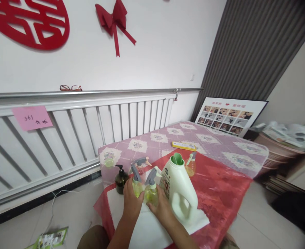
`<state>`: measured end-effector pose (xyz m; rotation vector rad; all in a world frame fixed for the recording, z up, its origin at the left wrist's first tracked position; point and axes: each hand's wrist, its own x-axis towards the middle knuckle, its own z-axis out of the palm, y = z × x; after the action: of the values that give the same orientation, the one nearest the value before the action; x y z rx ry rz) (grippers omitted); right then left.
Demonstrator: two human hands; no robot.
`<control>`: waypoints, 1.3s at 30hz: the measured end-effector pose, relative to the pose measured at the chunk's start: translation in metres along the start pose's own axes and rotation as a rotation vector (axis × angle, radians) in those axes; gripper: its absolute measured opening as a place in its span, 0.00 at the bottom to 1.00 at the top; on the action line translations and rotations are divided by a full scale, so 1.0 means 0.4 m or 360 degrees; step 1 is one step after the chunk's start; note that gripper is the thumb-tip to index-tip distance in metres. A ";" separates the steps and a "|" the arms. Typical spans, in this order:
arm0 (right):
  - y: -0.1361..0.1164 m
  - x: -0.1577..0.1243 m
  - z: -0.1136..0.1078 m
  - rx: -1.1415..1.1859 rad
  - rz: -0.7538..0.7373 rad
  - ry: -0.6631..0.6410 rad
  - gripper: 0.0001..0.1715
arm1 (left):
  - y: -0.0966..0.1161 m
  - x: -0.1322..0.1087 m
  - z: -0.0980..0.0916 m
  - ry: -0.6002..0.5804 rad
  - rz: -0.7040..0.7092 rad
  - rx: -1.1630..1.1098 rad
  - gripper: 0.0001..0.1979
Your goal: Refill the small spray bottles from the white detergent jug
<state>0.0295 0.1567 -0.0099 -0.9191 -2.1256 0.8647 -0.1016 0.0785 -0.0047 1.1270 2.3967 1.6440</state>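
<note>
My left hand (131,200) wraps around a small spray bottle (136,185) of pale green liquid with a grey trigger head. My right hand (160,207) grips a second, similar spray bottle (151,191) right beside it. Both stand over a white cloth (147,228) on the red sheet (219,193). A large white detergent jug (179,188) with an open green spout stands just right of my right hand. Behind the hands are a dark pump bottle (121,180), a pinkish spray bottle (141,166) and an amber spray bottle (191,164).
The low table (219,145) has a purple patterned cover and a yellow flat object (183,146). A white radiator (77,128) with a pink note lines the wall; glasses (70,88) lie on its ledge. A photo board (230,116) and stacked items (284,145) stand at right.
</note>
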 end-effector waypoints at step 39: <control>0.051 0.069 0.088 0.0080 -0.0006 -0.0021 0.45 | -0.091 -0.026 -0.016 0.0009 0.0003 0.0012 0.33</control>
<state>-0.0053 0.1785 -0.0371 -0.8861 -2.1061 0.9207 -0.1162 0.0608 -0.0356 1.1271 2.4081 1.6426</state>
